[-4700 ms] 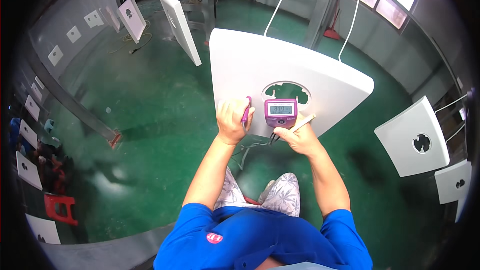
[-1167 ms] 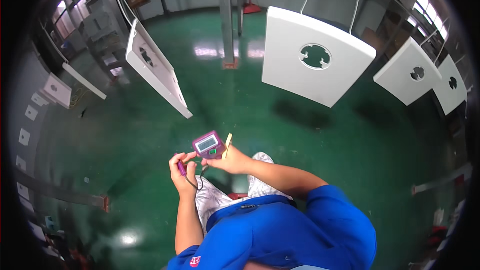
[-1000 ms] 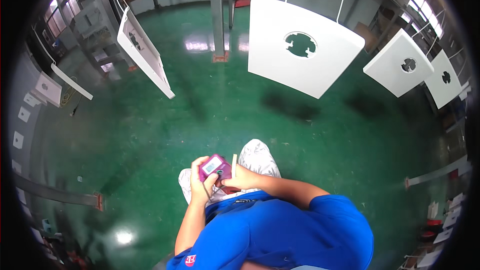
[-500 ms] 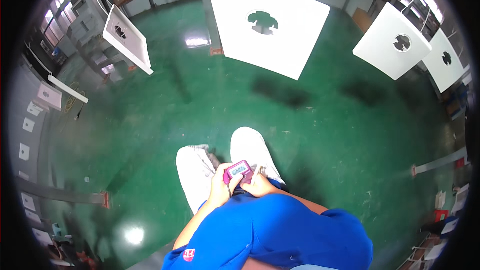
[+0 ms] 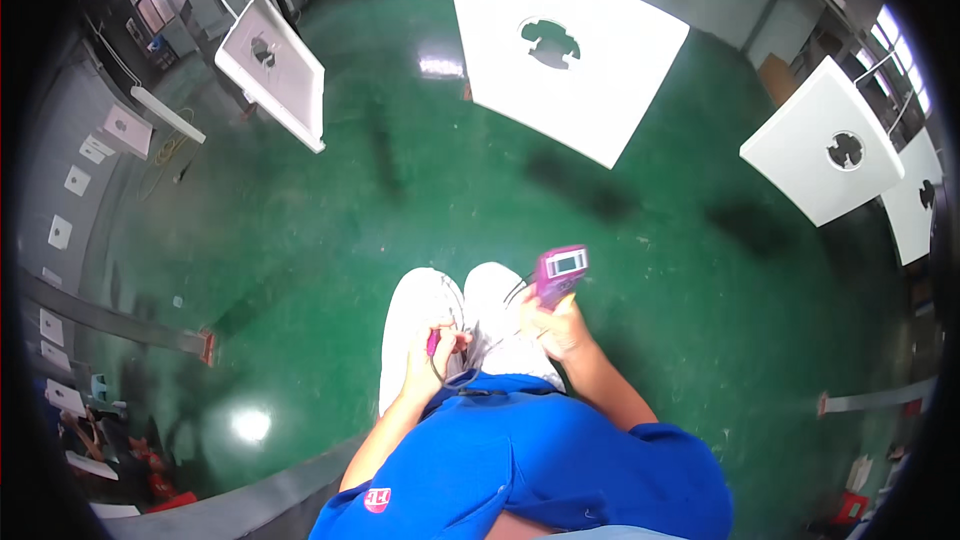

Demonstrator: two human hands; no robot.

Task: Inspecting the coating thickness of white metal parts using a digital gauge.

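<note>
My right hand grips a small pink handheld meter with a grey screen, held upright over my legs. My left hand is closed around a thin pink probe joined to the meter by a dark cable. Both hands are close to my body, above my white trousers and shoes. A large white square panel with a round cut-out hangs from wires ahead of me, well beyond my reach.
More white panels hang at the left and at the right. The floor is glossy green. Small white plates line a grey wall on the left. A grey beam runs near my lower left.
I have stepped away from the panel I was measuring and turned; the meter and probe came down close to my body, then my right hand lifted the meter out to the right.
</note>
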